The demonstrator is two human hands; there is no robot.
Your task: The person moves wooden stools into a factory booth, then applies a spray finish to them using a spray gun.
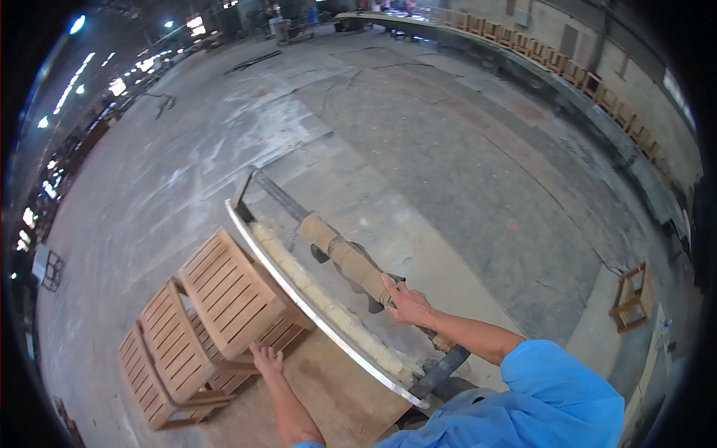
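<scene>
Slatted wooden stools [228, 287] stand grouped at the lower left, one raised above the others. My left hand [267, 360] touches the lower edge of that raised stool, its fingers partly spread. On the right, my right hand [407, 302] rests on a bar wrapped in brown material [347, 261], its fingers bent over the wrapping near the bar's lower end. A curved white metal edge [306, 310], lined with a pale padded strip [321, 295], runs between the stools and the wrapped bar.
A small wooden stool [632, 297] stands on the floor at the right. A long row of wooden frames [549, 56] lines a raised track along the right wall. Brown board [328, 388] lies under the curved edge. A metal-framed object [48, 267] is at the far left.
</scene>
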